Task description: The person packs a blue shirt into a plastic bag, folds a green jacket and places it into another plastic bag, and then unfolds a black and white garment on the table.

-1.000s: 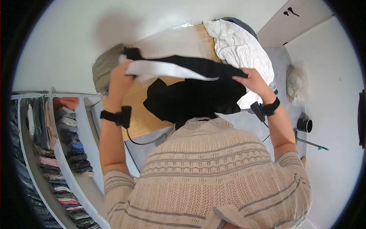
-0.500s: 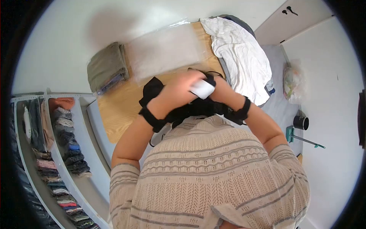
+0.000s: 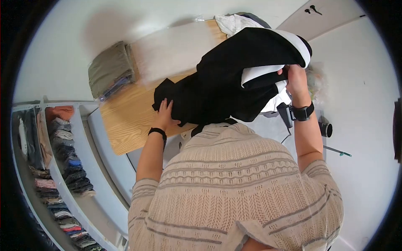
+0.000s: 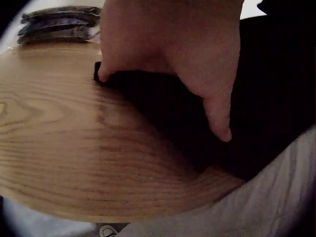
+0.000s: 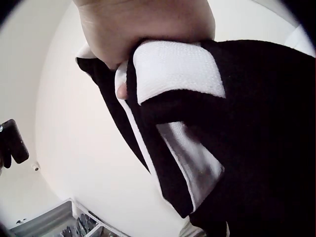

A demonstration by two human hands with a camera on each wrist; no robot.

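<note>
A black garment with white bands (image 3: 234,58) stretches across the table in the head view, its right part raised off the surface. The left hand (image 3: 166,115) lies on its left end with fingers spread; in the left wrist view that hand (image 4: 173,54) presses the black cloth (image 4: 163,108) near its edge, thumb extended. The right hand (image 3: 296,81) grips the raised part at the right. In the right wrist view the right hand (image 5: 148,29) holds bunched black cloth (image 5: 266,123) with a white band (image 5: 175,69) beneath the palm.
On the wooden table (image 3: 121,129) are a bagged olive garment (image 3: 111,71) at the left and a clear plastic bag (image 3: 171,52) at the back. White cloth (image 3: 234,24) lies back right. Shelves of folded clothes (image 3: 69,163) stand at the left.
Both hands were together over the black garment half a second ago. Now the left hand is on its left end, while the right has moved right and lifted the other part.
</note>
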